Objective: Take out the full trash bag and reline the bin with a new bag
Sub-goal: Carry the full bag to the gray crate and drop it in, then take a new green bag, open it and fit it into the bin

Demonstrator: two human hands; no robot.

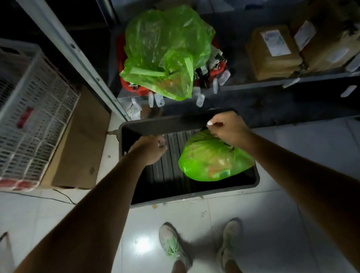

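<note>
Here's the bag (211, 162), green and stuffed, lying in the right half of a black tray (152, 125) on the floor (269, 226). Its gathered top points up toward the right hand (230, 129). That hand is right on the neck of the bag, fingers curled and pinching the plastic. Something small and white shows at the fingertips, too small to name.

Over to the left hand (150, 148), which hovers above the tray's ribbed bottom on the bare left side, clear of the bag. Its fingers are curled under, and whether they hold anything I cannot tell.

Down below, two pale shoes (171, 243) stand on glossy white tile just short of the tray's near rim.

Beyond the tray a low dark shelf (278, 82) carries a red bin (121, 54) with a green liner (162, 40) billowing out of it and spilling over the front. Small white tags hang around it. To the right on the same shelf sit brown boxes (274, 52) with labels. Off to the left there's a white crate (19, 106), with a flat carton (82, 149) beside it.
</note>
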